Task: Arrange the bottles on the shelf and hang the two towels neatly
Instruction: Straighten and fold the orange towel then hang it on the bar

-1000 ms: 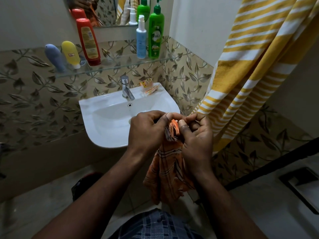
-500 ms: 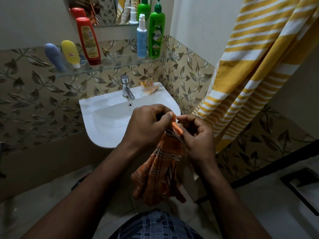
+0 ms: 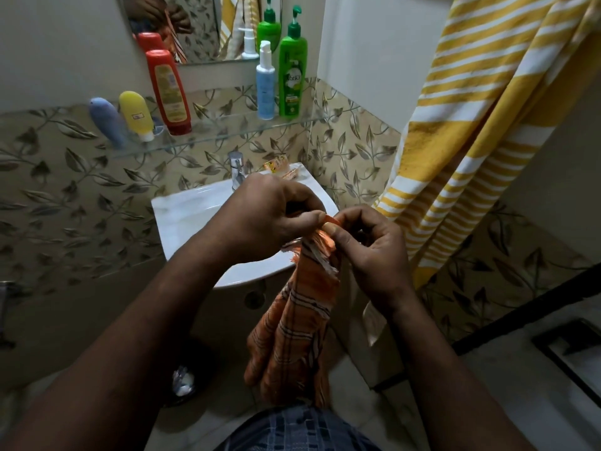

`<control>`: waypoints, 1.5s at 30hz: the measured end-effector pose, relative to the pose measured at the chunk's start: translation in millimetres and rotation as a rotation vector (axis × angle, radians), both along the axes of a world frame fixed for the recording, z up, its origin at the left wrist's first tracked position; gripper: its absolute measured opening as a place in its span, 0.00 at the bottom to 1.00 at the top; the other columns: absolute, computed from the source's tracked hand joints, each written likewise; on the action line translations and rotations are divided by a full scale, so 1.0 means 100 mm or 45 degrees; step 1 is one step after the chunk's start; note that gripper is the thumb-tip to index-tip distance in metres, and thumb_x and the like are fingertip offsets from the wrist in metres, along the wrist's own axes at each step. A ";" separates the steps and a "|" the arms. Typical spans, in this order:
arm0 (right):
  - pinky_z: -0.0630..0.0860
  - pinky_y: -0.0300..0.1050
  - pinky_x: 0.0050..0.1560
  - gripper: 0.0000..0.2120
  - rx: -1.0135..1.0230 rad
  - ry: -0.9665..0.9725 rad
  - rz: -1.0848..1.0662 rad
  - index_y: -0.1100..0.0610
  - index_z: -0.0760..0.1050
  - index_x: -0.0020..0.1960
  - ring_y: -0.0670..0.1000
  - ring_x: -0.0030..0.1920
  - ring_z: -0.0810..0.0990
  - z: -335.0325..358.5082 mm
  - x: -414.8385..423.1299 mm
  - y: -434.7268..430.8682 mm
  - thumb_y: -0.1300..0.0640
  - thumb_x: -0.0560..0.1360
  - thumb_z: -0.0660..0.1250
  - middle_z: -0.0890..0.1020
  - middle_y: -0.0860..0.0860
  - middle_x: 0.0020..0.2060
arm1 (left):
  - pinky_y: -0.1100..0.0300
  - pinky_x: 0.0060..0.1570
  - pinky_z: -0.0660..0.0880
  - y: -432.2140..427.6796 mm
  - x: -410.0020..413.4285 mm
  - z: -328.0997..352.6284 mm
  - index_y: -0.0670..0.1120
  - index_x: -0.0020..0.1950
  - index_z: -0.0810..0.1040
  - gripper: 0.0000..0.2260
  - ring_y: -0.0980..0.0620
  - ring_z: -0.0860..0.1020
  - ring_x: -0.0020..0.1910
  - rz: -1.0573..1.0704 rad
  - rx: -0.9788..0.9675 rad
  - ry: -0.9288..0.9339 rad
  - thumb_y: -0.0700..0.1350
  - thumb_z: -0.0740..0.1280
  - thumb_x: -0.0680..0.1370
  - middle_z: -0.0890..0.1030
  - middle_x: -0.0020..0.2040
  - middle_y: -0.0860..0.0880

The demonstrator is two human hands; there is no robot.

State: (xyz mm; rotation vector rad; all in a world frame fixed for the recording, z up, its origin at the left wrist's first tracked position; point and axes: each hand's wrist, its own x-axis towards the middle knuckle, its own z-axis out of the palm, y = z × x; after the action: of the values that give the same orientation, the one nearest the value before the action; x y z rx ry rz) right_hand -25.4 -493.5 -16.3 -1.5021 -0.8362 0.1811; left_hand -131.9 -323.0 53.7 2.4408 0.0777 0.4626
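Note:
An orange checked towel [image 3: 299, 327] hangs bunched in front of the sink, its fringed top edge pinched by both hands. My left hand [image 3: 270, 219] and my right hand [image 3: 374, 252] meet at that edge, thumbs and fingertips almost touching. A yellow and white striped towel [image 3: 481, 125] hangs on the right wall. On the glass shelf [image 3: 227, 131] stand a blue tube [image 3: 105, 122], a yellow tube [image 3: 136, 115], a red bottle [image 3: 169, 92], a light blue pump bottle [image 3: 266, 83] and a green pump bottle [image 3: 292, 66].
A white sink [image 3: 195, 219] with a chrome tap [image 3: 236, 169] sits below the shelf, with small orange packets [image 3: 279, 167] at its back rim. A mirror [image 3: 201, 24] hangs above. A dark drain cover [image 3: 572, 349] lies in the floor at right.
Both hands have shifted a little to the right along the orange towel's top edge, and the towel now hangs longer and straighter below them.

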 end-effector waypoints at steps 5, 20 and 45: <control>0.81 0.56 0.59 0.09 0.053 0.016 0.203 0.62 0.78 0.45 0.55 0.59 0.83 -0.03 0.06 0.02 0.57 0.75 0.74 0.83 0.52 0.55 | 0.72 0.34 0.72 0.03 -0.06 -0.01 0.50 0.53 0.88 0.05 0.64 0.81 0.36 -0.078 0.055 0.011 0.42 0.74 0.79 0.84 0.39 0.59; 0.79 0.48 0.45 0.06 -0.006 0.013 0.057 0.55 0.81 0.41 0.50 0.43 0.82 0.03 0.05 0.06 0.58 0.72 0.77 0.82 0.47 0.39 | 0.41 0.48 0.80 -0.05 -0.19 -0.46 0.44 0.56 0.81 0.08 0.39 0.83 0.45 -0.043 -0.933 -0.212 0.39 0.72 0.77 0.85 0.46 0.43; 0.81 0.62 0.39 0.07 0.014 -0.121 -0.221 0.46 0.78 0.39 0.61 0.39 0.82 0.10 -0.02 0.07 0.51 0.74 0.74 0.82 0.53 0.37 | 0.57 0.45 0.79 -0.31 -0.22 -0.55 0.44 0.58 0.85 0.20 0.54 0.78 0.46 0.257 0.075 -0.408 0.58 0.78 0.74 0.79 0.51 0.50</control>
State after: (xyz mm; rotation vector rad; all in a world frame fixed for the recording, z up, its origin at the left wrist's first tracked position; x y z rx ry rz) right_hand -26.9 -486.6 -6.5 -1.5739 -0.7764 -0.0234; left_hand -153.7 -353.5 -1.6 2.3938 0.1773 0.9512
